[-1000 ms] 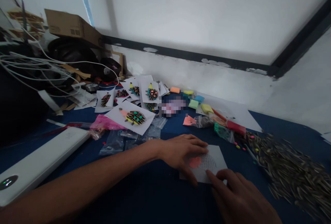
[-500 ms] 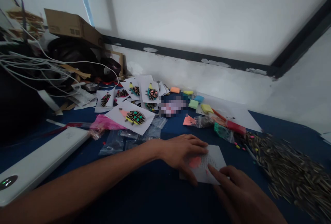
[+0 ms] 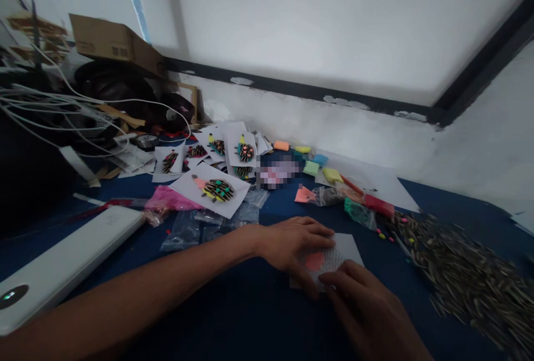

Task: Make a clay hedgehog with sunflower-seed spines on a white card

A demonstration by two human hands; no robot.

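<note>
A white paper card (image 3: pixel 349 245) lies on the dark blue table, with a patch of coral-pink clay (image 3: pixel 315 261) and a greyish patterned area on it. Resting across the card's left side, my left hand (image 3: pixel 294 244) has its fingers stretched out and holds the paper down. My right hand (image 3: pixel 362 300) is at the card's lower edge, thumb and index finger pinched together just below the pink clay. Whatever may be between those fingertips is too small or hidden to make out.
Striped seeds (image 3: pixel 475 272) are heaped at the right. Behind the card are coloured clay packets (image 3: pixel 332 176) and a plastic bag (image 3: pixel 359 214). A finished seed hedgehog card (image 3: pixel 212 189) lies left of centre, near a white power bank-like device (image 3: pixel 70 263) and a cardboard box (image 3: pixel 117 41).
My right hand has shifted left along the card, and its extended index finger has bent into a pinch with the thumb. My left hand stays in place.
</note>
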